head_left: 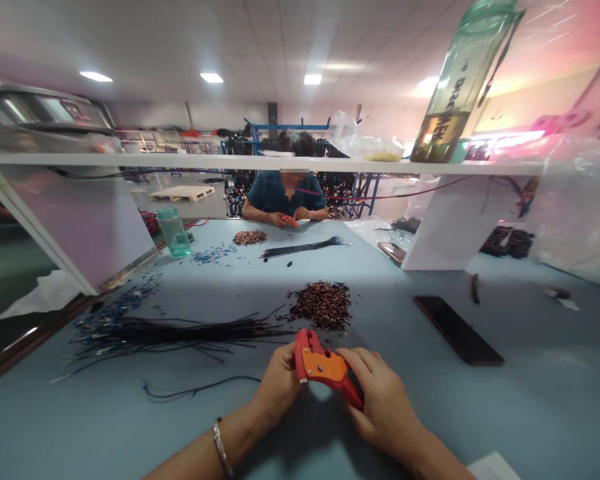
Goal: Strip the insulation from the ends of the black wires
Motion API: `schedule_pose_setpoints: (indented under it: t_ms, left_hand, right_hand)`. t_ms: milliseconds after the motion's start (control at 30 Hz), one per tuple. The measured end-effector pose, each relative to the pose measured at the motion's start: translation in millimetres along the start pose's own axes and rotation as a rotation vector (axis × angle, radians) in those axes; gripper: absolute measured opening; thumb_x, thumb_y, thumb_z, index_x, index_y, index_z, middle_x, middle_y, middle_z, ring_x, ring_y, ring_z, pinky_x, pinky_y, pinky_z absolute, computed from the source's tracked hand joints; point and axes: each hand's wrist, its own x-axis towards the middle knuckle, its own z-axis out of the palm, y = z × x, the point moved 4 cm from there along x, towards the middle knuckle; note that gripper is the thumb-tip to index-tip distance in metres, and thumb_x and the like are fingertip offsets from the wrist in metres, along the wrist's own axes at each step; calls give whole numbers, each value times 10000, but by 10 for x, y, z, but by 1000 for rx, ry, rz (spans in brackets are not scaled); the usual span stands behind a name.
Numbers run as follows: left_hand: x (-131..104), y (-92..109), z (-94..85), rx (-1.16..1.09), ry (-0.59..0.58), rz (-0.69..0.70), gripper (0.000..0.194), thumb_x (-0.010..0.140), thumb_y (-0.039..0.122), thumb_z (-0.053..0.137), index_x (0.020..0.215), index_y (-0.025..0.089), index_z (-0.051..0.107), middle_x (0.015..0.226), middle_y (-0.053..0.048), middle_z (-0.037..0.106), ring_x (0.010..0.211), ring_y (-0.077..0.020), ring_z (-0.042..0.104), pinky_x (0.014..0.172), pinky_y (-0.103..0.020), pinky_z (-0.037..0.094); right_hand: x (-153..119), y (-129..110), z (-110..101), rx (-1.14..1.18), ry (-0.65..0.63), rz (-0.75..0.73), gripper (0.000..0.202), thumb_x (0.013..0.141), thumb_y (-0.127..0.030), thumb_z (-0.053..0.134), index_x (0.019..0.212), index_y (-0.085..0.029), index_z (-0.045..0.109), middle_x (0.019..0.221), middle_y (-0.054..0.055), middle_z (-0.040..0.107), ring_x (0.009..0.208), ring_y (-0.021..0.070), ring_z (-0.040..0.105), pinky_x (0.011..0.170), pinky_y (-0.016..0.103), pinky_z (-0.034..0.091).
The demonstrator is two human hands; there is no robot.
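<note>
My right hand (380, 393) is closed around the handles of a red and orange wire stripper (325, 367), whose head points up and left. At the left side of its jaws is my left hand (280, 380), fingers pinched together. A single black wire (200, 388) with a blue end runs along the table into that hand; its far end is hidden by the fingers and tool. Beyond the stripper lies a heap of short dark and copper-coloured scraps (323, 305). To the left, a bundle of black wires (180, 331) is spread out, many with blue ends.
A dark phone (457, 330) lies at right. Across the table a person (286, 193) holds a red tool near another wire bundle (303, 249) and copper heap (250, 237). A green bottle (174, 233) stands left. The shelf (220, 161) overhead carries a larger bottle (443, 100).
</note>
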Motion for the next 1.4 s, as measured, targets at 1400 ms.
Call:
schedule_pose_setpoints:
  t_ms: [1400]
  left_hand:
    - [57, -104, -231, 49, 252, -4, 355, 739, 499, 710, 766, 148, 667, 569, 41, 547, 456, -71, 378, 439, -188, 289]
  right_hand:
    - [20, 83, -240, 41, 87, 57, 414, 770, -153, 556, 1182, -141, 595, 1069, 165, 678, 947, 318, 629, 816, 487, 486]
